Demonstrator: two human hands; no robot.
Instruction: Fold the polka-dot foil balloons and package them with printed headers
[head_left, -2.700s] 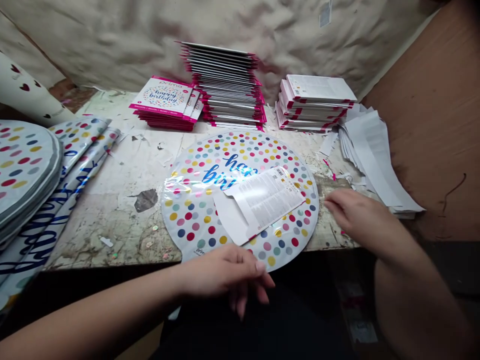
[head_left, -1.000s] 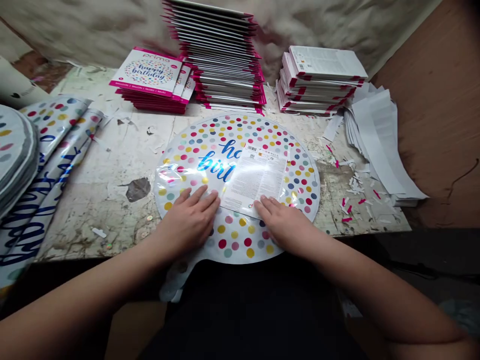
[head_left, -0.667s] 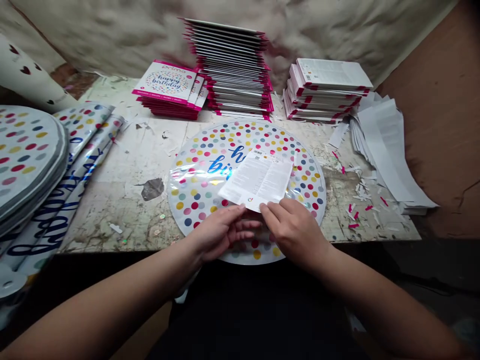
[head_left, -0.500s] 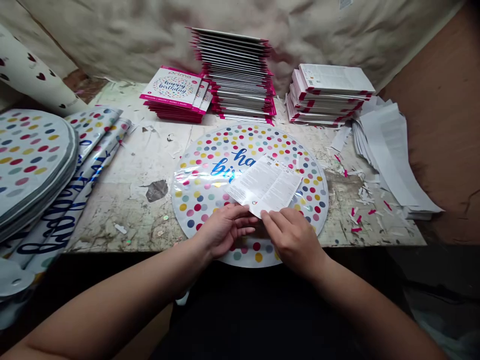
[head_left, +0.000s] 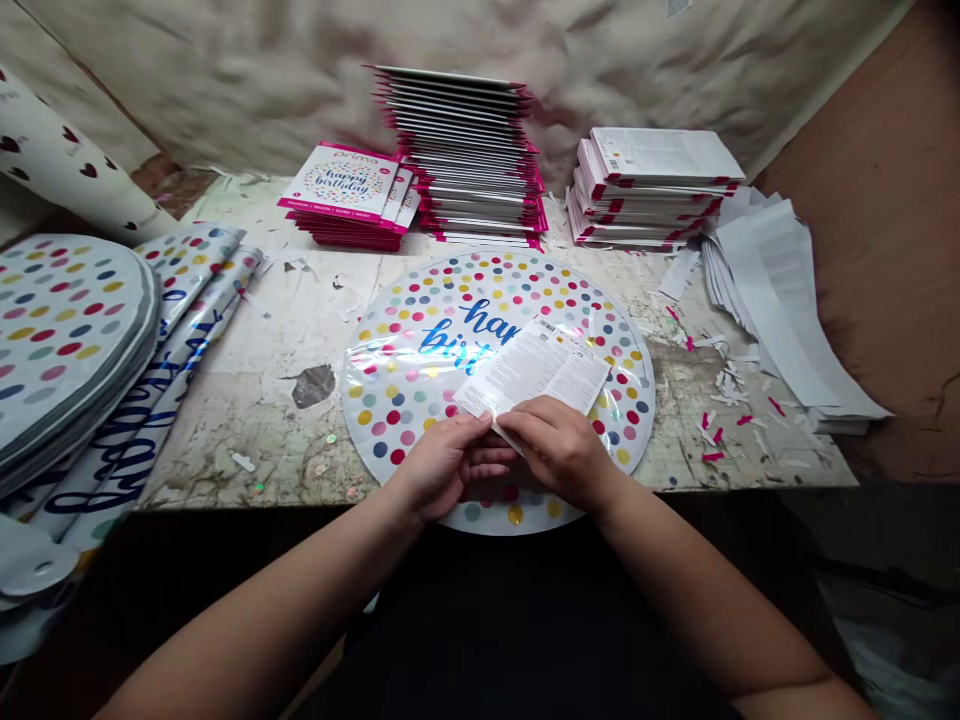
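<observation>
"prima" + "happy birthday": top pink-edged packet (head_left: 345,182), beyond my left hand (head_left: 439,470). Tiny text on its pink band, can't read. Round dotted foil (head_left: 405,395) under my hands: blue script reads "hap" / "birt", rest covered by the white packet (head_left: 536,370) I'm holding. That one has a barcode, print too small. Folded foils (head_left: 176,365) far left of hands: blue script, not fully readable.

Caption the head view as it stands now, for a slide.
Both hands, left and right, pinch a printed card above a dotted birthday balloon.
</observation>
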